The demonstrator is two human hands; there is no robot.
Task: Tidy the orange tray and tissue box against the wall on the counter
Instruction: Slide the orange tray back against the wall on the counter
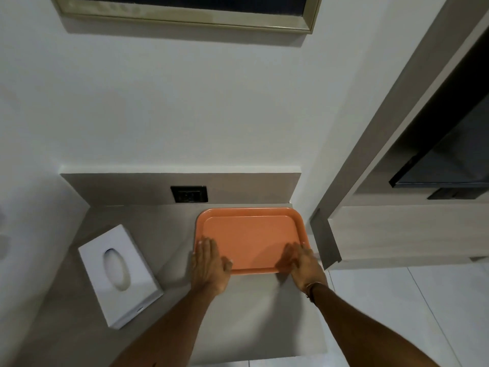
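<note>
Both hands flat on the orange tray, tissue box waiting to the left.

Our left hand (209,263) and right hand (304,263) lie spread, palms down, on the near corners of the orange tray (250,238), whose far rim sits at the backsplash (238,188) on the table (254,313). The tissue box (120,274) lies askew, well apart from the wall. We judge uneven pressure could skew the tray, or slide its right edge off the table.

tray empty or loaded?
Empty. The tray shows bare orange surface; only the left hand and right hand rest on its near edge.
</note>
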